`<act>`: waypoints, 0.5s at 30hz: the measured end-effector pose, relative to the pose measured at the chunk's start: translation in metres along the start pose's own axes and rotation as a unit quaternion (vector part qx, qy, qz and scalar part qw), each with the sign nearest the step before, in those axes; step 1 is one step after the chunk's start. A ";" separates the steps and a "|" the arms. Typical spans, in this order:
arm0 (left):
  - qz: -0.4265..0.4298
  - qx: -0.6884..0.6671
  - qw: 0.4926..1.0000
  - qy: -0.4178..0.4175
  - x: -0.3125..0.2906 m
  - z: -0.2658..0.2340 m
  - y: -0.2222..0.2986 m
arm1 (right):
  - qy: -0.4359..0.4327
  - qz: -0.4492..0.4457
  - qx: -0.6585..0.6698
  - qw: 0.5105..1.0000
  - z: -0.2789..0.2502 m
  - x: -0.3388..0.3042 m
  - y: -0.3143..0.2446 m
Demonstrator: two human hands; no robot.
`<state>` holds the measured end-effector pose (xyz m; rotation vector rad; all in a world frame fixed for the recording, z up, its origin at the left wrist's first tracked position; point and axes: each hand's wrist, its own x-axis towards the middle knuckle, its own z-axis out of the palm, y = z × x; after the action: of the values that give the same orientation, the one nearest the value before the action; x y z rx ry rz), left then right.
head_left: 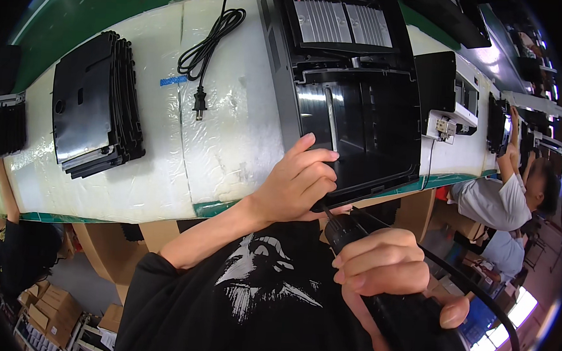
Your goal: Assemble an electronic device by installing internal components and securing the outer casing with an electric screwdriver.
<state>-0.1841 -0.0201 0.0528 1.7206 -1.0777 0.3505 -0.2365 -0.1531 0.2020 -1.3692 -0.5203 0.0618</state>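
Observation:
A black open-topped equipment housing lies on the padded bench in front of me, with two ribbed metal heat sinks in its far part. My left hand is closed over the near left edge of this housing, fingers curled inside the rim; its thumb is mostly hidden. In my right hand is a thick black electric screwdriver, tilted, its bit directed at the housing's near wall beside my left fingers. Where the tip meets the wall cannot be made out. A black cable runs beside the tool.
Left on the bench stands a stack of black panels. A coiled power cord with its plug lies between stack and housing. Right of the housing sits a black-and-white unit. Co-workers sit at right and left. Cardboard boxes are below.

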 end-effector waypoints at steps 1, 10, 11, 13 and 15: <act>-0.011 -0.004 1.000 -0.002 -0.001 -0.001 0.000 | 0.011 -0.006 -0.001 1.000 0.002 0.002 0.001; 0.001 -0.019 1.000 -0.016 0.005 -0.009 0.000 | 0.179 -0.285 -0.126 0.933 0.028 0.016 0.031; 0.004 -0.012 1.000 -0.016 0.006 -0.011 0.000 | 0.176 -0.293 -0.127 0.931 0.029 0.016 0.030; -0.003 -0.002 1.000 -0.017 -0.001 -0.013 -0.001 | 0.201 -0.228 -0.029 0.952 0.029 0.017 0.027; -0.016 -0.015 0.999 -0.029 0.004 -0.012 0.003 | 0.212 -0.227 0.028 0.950 0.025 0.015 0.008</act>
<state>-0.1810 -0.0122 0.0623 1.7286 -1.0914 0.2650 -0.2305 -0.1237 0.2017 -1.1335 -0.4513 -0.5782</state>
